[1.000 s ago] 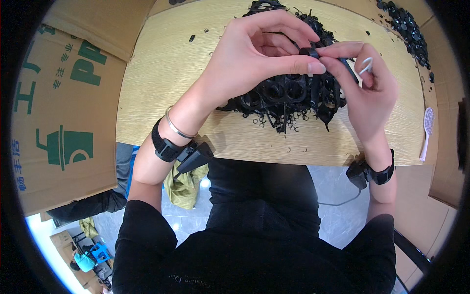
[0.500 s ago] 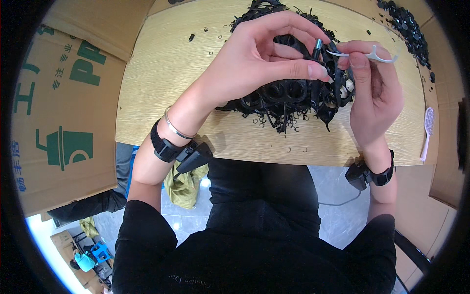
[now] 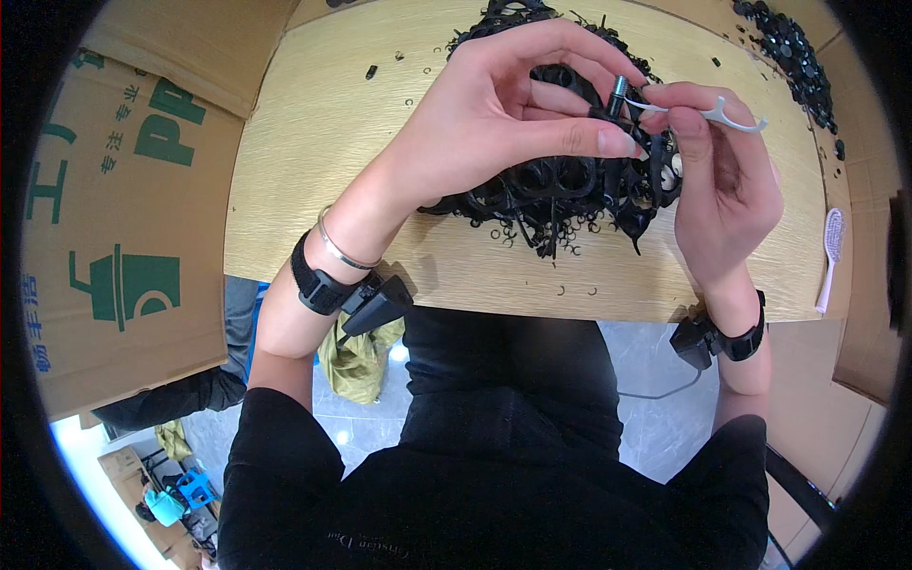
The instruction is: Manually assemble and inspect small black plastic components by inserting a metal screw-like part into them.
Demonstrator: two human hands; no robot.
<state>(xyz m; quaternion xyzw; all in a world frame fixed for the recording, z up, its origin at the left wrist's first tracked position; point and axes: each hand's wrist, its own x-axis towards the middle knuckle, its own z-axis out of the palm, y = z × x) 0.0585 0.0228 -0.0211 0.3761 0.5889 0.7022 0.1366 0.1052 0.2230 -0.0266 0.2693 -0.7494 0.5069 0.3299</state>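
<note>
Between the thumb and fingers of my left hand (image 3: 513,119) stands a slim black part with a shiny blue-grey metal tip (image 3: 620,87), held upright. My right hand (image 3: 727,180) pinches a white floss pick (image 3: 714,112), its forked end pointing right. The pick's thin pointed end reaches left to the part just below the metal tip; whether it goes into the part is too small to tell. Under both hands lies a heap of black rubber-like moulded pieces (image 3: 532,176), with rings and cup-shaped holes, partly hidden by my left hand.
Small black rings and scraps lie around the heap on the wooden table (image 3: 323,190). More black pieces (image 3: 793,57) are piled at the far right. A pale pink brush (image 3: 830,256) lies at the right edge. A cardboard box (image 3: 133,228) stands on the left.
My right hand has moved slightly left and lower, bringing the floss pick's pointed end to the black part. My left hand has hardly moved.
</note>
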